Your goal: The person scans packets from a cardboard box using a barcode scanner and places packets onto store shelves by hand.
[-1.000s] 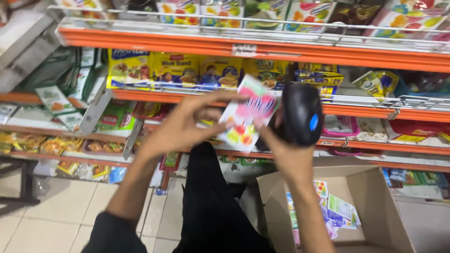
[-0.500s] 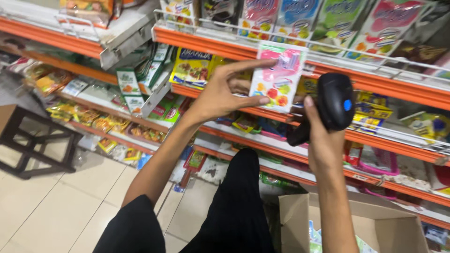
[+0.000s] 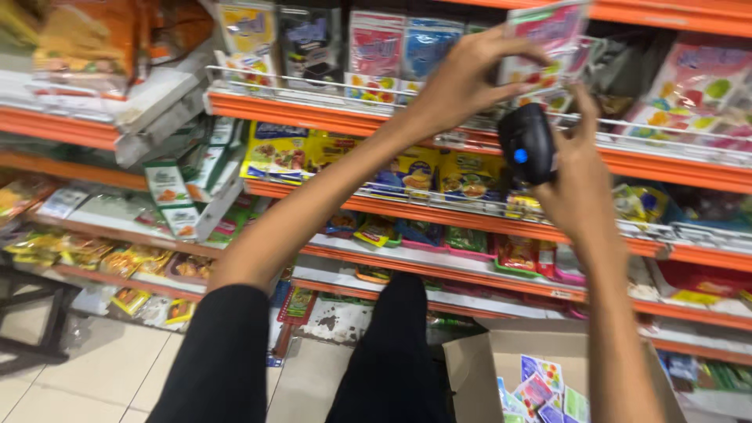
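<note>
My left hand (image 3: 462,78) is raised to the upper orange shelf (image 3: 329,113) and grips a pink and white sachet with fruit pictures (image 3: 544,39) at its left edge. My right hand (image 3: 576,176) holds a black handheld scanner with a blue button (image 3: 526,142) just below that sachet. Similar colourful sachets (image 3: 376,47) stand in a row behind the wire rail of the same shelf.
Orange shelves with yellow packets (image 3: 282,153) and small snack packs (image 3: 462,239) run across the view. An open cardboard box (image 3: 478,368) with several colourful sachets (image 3: 540,388) sits on the tiled floor at lower right. A dark stool (image 3: 31,313) stands at left.
Both hands have risen from chest height to the upper shelf. The left hand carried the sachet up and right, and the scanner followed beneath it. The view tilted upward.
</note>
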